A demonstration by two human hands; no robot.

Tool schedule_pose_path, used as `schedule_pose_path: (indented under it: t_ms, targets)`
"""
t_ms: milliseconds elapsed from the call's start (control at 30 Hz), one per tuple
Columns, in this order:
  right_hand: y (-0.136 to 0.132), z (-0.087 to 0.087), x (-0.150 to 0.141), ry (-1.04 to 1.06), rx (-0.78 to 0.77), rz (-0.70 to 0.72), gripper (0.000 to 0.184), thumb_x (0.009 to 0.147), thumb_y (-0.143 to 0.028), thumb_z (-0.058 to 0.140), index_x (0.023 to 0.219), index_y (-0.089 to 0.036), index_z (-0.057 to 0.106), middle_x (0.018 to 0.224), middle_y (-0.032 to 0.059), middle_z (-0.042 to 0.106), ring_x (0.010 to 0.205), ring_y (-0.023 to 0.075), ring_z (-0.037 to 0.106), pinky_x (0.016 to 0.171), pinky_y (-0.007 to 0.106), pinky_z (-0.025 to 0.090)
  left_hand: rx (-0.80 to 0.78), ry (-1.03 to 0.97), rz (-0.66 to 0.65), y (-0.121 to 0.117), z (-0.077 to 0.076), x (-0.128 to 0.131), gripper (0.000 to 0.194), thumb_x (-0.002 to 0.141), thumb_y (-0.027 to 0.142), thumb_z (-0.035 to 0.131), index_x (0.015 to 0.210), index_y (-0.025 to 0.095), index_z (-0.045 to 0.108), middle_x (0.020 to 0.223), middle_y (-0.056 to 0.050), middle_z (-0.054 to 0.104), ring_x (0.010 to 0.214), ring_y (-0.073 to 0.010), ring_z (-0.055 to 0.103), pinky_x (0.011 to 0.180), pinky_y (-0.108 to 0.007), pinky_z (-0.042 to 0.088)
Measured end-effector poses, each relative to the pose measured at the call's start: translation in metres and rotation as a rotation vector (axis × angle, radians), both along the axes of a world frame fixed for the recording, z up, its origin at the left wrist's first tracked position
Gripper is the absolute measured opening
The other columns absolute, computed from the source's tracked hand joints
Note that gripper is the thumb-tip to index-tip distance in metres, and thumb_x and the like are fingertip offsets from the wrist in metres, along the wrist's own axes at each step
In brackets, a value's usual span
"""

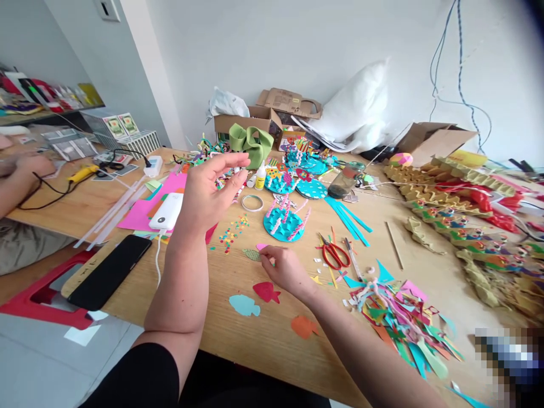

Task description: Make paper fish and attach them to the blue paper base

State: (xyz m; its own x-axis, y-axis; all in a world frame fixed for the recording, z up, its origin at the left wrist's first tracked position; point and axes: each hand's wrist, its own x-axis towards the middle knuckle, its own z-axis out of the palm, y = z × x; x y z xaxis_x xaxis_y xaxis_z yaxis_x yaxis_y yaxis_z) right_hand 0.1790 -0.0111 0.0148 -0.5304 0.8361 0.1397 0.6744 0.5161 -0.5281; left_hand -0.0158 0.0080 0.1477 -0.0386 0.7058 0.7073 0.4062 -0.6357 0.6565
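Note:
My left hand [210, 195] is raised over the table with its thumb and fingers apart, holding nothing. Low over the tabletop, my right hand [287, 269] pinches at a pink paper piece [260, 247], mostly covered by the fingers. A green dotted paper cutout [251, 254] lies right beside those fingertips. Nearer to me are a red paper fish [266, 292], a light blue paper fish [243, 305] and an orange paper fish [302, 327], partly under my right forearm. Beyond my right hand stands a round blue base [284, 225] with pink and white twisted stalks.
Red-handled scissors [335, 253] and a pen-like tool [352, 258] lie right of my right hand, before heaped paper scraps [408, 317]. A glue bottle [260, 177] and tape ring [252, 203] stand farther back. Left are a phone [110, 272], a power bank [167, 211] and another person's hand [36, 164].

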Motion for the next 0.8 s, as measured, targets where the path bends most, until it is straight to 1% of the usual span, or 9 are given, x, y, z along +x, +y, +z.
schedule_pose_path:
  t_ms: [100, 167, 233, 300, 367, 467, 533, 633, 800]
  targets:
    - [0.012, 0.008, 0.011, 0.217, -0.261, -0.051, 0.018, 0.081, -0.019, 0.047, 0.077, -0.016, 0.065, 0.069, 0.0027, 0.066, 0.061, 0.0127, 0.056, 0.057, 0.023, 0.039, -0.037, 0.035, 0.028, 0.0, -0.001, 0.003, 0.024, 0.085, 0.029, 0.06, 0.106, 0.021, 0.067, 0.109, -0.005, 0.07, 0.107, -0.0206, 0.063, 0.097, -0.036, 0.05]
    - [0.019, 0.013, 0.018, 0.306, -0.366, -0.065, 0.018, 0.08, -0.023, 0.049, 0.075, -0.015, 0.064, 0.067, 0.0025, 0.064, 0.06, 0.0131, 0.055, 0.055, 0.023, 0.039, -0.053, 0.063, 0.04, 0.0, -0.001, 0.006, 0.024, 0.085, 0.028, 0.06, 0.106, 0.021, 0.068, 0.109, -0.005, 0.07, 0.106, -0.0205, 0.063, 0.098, -0.036, 0.05]
    - [0.025, 0.021, 0.025, 0.364, -0.417, -0.063, 0.019, 0.08, -0.027, 0.049, 0.074, -0.015, 0.063, 0.065, 0.0017, 0.062, 0.059, 0.0128, 0.053, 0.054, 0.023, 0.039, -0.059, 0.099, 0.048, -0.001, -0.001, 0.009, 0.024, 0.085, 0.028, 0.061, 0.106, 0.021, 0.068, 0.109, -0.005, 0.07, 0.106, -0.02, 0.064, 0.098, -0.035, 0.049]
    - [0.029, 0.032, 0.033, 0.383, -0.389, -0.063, 0.019, 0.08, -0.029, 0.05, 0.073, -0.016, 0.062, 0.065, 0.0008, 0.061, 0.059, 0.0125, 0.052, 0.055, 0.024, 0.039, -0.057, 0.146, 0.063, -0.002, 0.0, 0.012, 0.024, 0.085, 0.027, 0.061, 0.106, 0.021, 0.068, 0.109, -0.005, 0.07, 0.105, -0.0193, 0.064, 0.097, -0.034, 0.048]
    - [0.033, 0.046, 0.043, 0.383, -0.314, -0.087, 0.02, 0.08, -0.03, 0.05, 0.073, -0.016, 0.062, 0.065, 0.0002, 0.06, 0.061, 0.0125, 0.052, 0.057, 0.024, 0.038, -0.048, 0.197, 0.087, -0.003, 0.001, 0.015, 0.023, 0.085, 0.027, 0.061, 0.106, 0.021, 0.068, 0.109, -0.005, 0.07, 0.105, -0.0191, 0.064, 0.098, -0.034, 0.047]
    - [0.038, 0.064, 0.061, 0.408, -0.228, -0.168, 0.02, 0.08, -0.032, 0.051, 0.076, -0.016, 0.063, 0.067, 0.0004, 0.061, 0.063, 0.0133, 0.053, 0.058, 0.025, 0.039, -0.036, 0.238, 0.115, -0.004, 0.002, 0.018, 0.023, 0.086, 0.028, 0.06, 0.106, 0.021, 0.068, 0.109, -0.005, 0.071, 0.105, -0.0196, 0.064, 0.098, -0.035, 0.047]
    - [0.043, 0.072, 0.072, 0.444, -0.182, -0.215, 0.021, 0.081, -0.034, 0.051, 0.078, -0.016, 0.064, 0.068, 0.0013, 0.062, 0.064, 0.0141, 0.055, 0.06, 0.025, 0.04, -0.036, 0.25, 0.126, -0.006, 0.003, 0.02, 0.024, 0.086, 0.028, 0.06, 0.107, 0.022, 0.068, 0.109, -0.005, 0.07, 0.105, -0.0201, 0.063, 0.098, -0.035, 0.047]
    - [0.051, 0.077, 0.086, 0.495, -0.099, -0.254, 0.023, 0.081, -0.035, 0.051, 0.081, -0.016, 0.065, 0.072, 0.0032, 0.065, 0.067, 0.0157, 0.057, 0.063, 0.027, 0.042, -0.021, 0.266, 0.137, -0.012, 0.004, 0.021, 0.024, 0.086, 0.028, 0.06, 0.107, 0.023, 0.068, 0.112, -0.004, 0.07, 0.107, -0.0205, 0.063, 0.099, -0.037, 0.046]
    - [0.064, 0.07, 0.104, 0.529, -0.001, -0.339, 0.025, 0.081, -0.037, 0.052, 0.082, -0.016, 0.065, 0.077, 0.0049, 0.067, 0.072, 0.0178, 0.059, 0.066, 0.029, 0.044, 0.021, 0.263, 0.12, -0.023, 0.007, 0.023, 0.024, 0.086, 0.026, 0.06, 0.109, 0.028, 0.067, 0.114, -0.003, 0.068, 0.111, -0.0212, 0.061, 0.101, -0.04, 0.046]
